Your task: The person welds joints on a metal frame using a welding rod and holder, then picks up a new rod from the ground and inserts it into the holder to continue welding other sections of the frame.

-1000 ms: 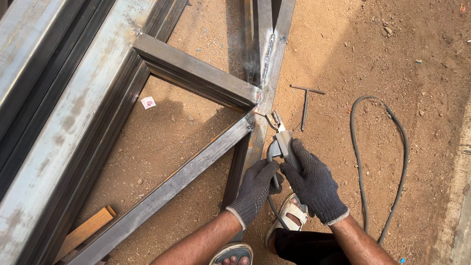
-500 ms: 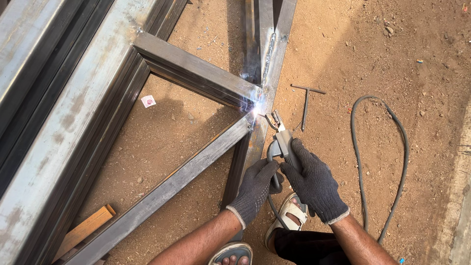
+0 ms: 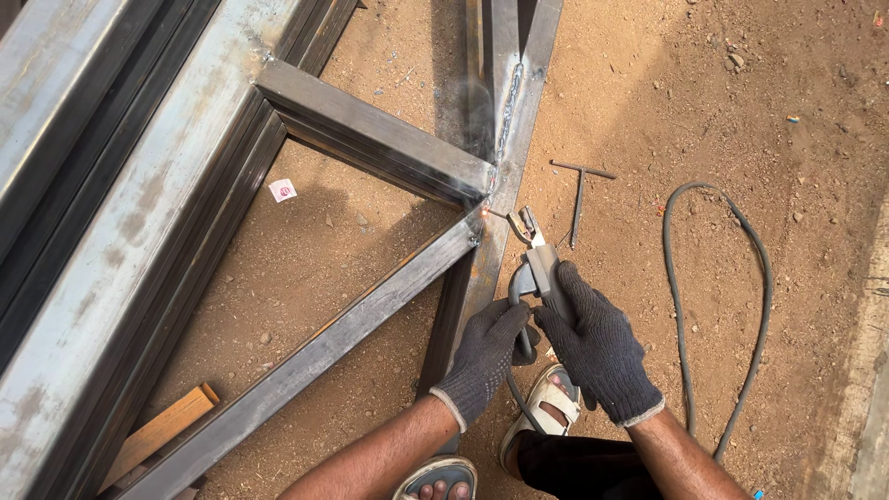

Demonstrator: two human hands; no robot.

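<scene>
A looping dark grey cable [image 3: 741, 306] lies on the sandy ground to the right, a small T-shaped metal tool [image 3: 579, 190] rests near the joint, and a wooden offcut [image 3: 157, 431] sits at lower left. The grey metal electrode holder [image 3: 537, 264] is gripped in the gloved right hand [image 3: 597, 347], fingers closed around its handle; the gloved left hand [image 3: 486, 356] curls closed beneath it, steadying. Its thin rod tip glows orange against the welded steel tube frame [image 3: 389, 148], where smoke rises.

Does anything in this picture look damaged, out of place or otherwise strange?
Nothing looks damaged. A small white scrap lies alone on the dirt inside the steel frame, and a T-shaped metal piece lies loose beside the frame.
</scene>
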